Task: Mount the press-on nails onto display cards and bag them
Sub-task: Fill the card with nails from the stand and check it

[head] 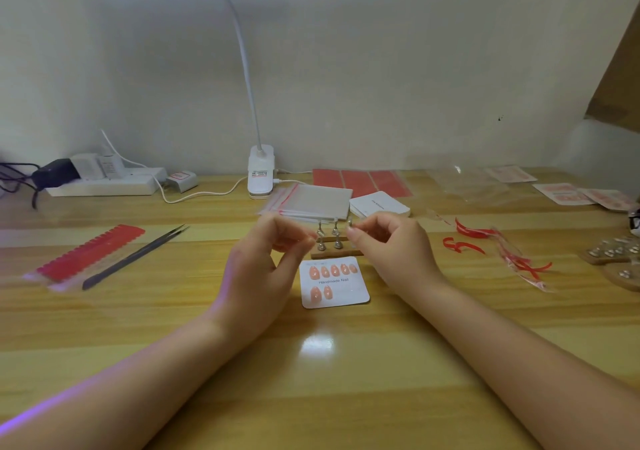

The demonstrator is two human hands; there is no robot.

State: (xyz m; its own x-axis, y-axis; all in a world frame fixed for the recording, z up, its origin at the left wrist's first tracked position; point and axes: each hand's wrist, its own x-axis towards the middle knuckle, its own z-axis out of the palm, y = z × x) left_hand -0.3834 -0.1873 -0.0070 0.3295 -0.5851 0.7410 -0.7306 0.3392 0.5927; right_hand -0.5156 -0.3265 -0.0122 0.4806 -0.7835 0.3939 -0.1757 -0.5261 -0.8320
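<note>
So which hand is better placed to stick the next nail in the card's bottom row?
Probably the right hand: the free spots on the display card lie on its side, right of the two bottom-row nails.

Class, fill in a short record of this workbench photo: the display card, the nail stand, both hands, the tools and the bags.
Display card: white display card flat on the table, seven pink nails on it, five above and two below the print.
Nail stand: wooden stand with metal holders, just behind the card.
Left hand: left hand raised, fingers curled at the stand; what it holds cannot be told.
Right hand: right hand likewise.
Tools: tweezers lying left.
Bags: zip bags stacked behind the stand.
</note>
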